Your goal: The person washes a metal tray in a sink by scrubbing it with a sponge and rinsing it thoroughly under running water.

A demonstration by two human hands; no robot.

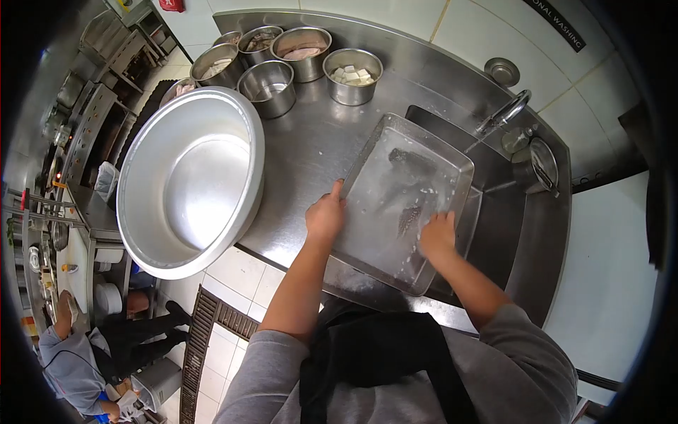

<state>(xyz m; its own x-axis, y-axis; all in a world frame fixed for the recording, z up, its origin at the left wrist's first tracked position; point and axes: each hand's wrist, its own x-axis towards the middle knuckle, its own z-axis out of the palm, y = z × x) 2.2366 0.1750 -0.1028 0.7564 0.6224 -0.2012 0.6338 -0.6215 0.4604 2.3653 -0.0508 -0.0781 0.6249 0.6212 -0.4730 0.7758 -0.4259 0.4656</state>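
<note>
A large rectangular metal baking tray (381, 247), wet with patches of suds, lies slanted across the sink's left edge. My left hand (326, 213) is closed on the tray's left rim, thumb on top. Over the tray's right side is my right hand (439, 234), its fingers curled down near the tray's surface. Whatever those fingers hold, if anything, is hidden beneath them. From the tap (503, 113), a thin stream of water runs down toward the tray's far right corner.
On the steel counter (300, 155) stands a big metal basin (205, 191) at left. Several round pots, one with white cubes (353, 75), line the back. A strainer and a lidded pot (540, 166) sit right of the sink (498, 226). Another person (78, 360) works at lower left.
</note>
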